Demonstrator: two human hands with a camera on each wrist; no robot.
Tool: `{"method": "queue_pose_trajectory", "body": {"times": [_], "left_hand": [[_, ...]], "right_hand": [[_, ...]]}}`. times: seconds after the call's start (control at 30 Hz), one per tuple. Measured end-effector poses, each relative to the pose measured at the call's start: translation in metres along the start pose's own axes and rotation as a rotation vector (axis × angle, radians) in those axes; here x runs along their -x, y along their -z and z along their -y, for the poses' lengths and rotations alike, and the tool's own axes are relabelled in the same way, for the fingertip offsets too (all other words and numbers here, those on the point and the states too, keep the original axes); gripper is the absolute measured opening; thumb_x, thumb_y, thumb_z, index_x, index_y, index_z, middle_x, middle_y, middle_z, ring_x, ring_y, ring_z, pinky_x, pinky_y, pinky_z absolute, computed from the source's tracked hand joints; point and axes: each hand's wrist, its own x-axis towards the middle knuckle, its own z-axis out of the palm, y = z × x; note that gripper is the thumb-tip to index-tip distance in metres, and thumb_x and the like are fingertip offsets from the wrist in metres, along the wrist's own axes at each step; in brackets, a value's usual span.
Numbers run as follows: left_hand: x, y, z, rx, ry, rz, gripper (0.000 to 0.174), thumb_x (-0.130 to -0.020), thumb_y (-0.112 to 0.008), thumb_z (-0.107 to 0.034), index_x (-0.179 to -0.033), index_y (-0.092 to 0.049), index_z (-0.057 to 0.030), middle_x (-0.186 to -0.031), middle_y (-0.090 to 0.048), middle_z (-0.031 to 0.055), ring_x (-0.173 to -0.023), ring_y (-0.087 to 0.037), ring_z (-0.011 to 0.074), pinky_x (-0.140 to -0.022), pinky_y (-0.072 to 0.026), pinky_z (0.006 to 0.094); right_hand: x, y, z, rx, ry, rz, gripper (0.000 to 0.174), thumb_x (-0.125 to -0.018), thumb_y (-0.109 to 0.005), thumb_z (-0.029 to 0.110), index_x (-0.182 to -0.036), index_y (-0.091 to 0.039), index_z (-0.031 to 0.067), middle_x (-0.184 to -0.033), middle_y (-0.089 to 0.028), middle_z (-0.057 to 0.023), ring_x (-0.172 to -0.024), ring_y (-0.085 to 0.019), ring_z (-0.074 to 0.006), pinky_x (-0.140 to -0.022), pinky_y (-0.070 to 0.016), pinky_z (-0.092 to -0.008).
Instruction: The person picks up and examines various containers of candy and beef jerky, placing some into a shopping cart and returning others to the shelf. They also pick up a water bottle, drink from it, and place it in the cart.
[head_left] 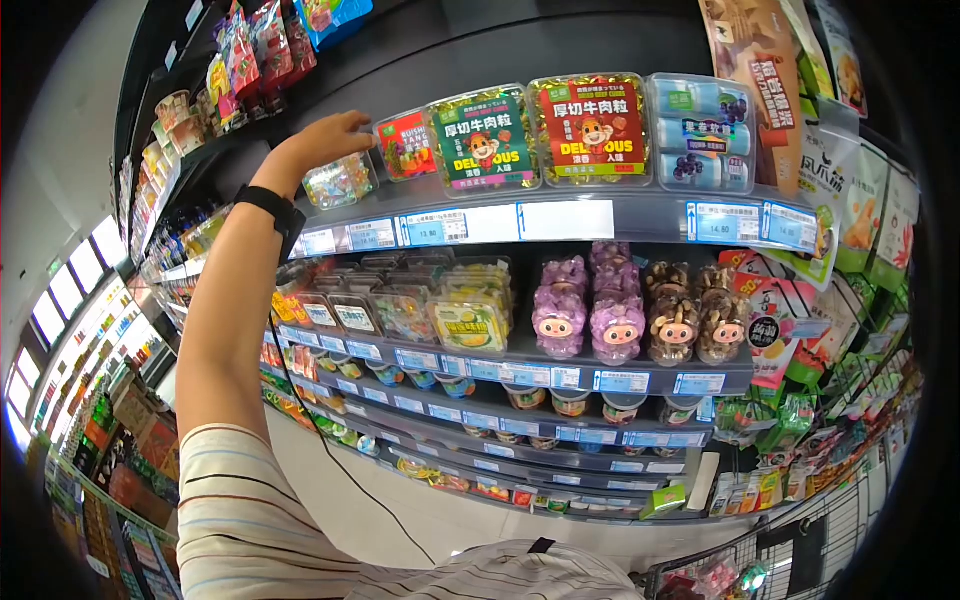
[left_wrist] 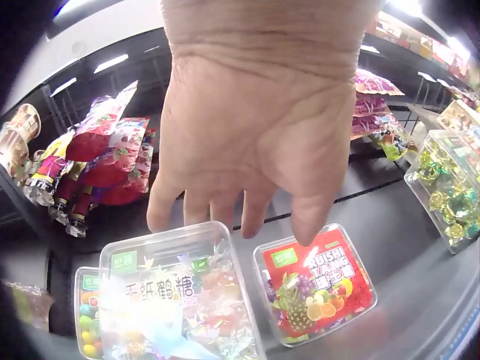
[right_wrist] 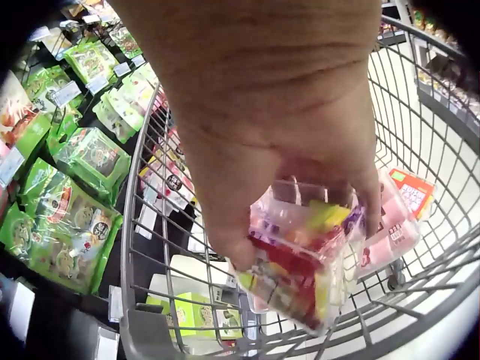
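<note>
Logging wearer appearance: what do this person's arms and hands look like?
The left hand is bare, with a black band at the wrist and a thin black cable below. The left sleeve is short, pale, with thin dark and light-blue stripes. The right hand is bare; its sleeve is out of view.

Left hand (head_left: 325, 140) outstretched, right hand (right_wrist: 277, 135) curled
</note>
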Motion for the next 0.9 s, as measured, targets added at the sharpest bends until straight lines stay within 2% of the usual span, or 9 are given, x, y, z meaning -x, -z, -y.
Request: {"method": "queue_pose_trajectory", "body": {"times": [0.7,0.9], "left_hand": [[-0.026,-0.023,-0.013,-0.157,-0.044,-0.058,0.073,-0.09,-0.069,-0.047,-0.146,-0.052,-0.0037,-0.142,-0.058,0.0244,-0.133,-0.055,0.0386,-0.112,-0.0425,0.0422],[-0.022,-0.017,-0.034,-0.173,-0.021,-0.045,0.07,-0.089,-0.069,-0.046,-0.143,-0.054,-0.0043,-0.142,-0.058,0.0233,-0.132,-0.056,0.0395,-0.112,-0.0429,0.0432]], "right_hand": [[-0.024,0.003,0.019,0.009,0.097,0.019,0.058,-0.092,-0.066,0.042,-0.134,-0.057,0.0038,-0.12,-0.063,-0.0151,-0.106,-0.062,-0.0266,-0.088,-0.05,-0.0396],[-0.029,0.002,0.024,0.027,0.1,0.031,0.053,-0.092,-0.067,0.038,-0.131,-0.058,0.0034,-0.116,-0.064,-0.0141,-0.102,-0.064,-0.0255,-0.085,-0.0515,-0.0387]]}}
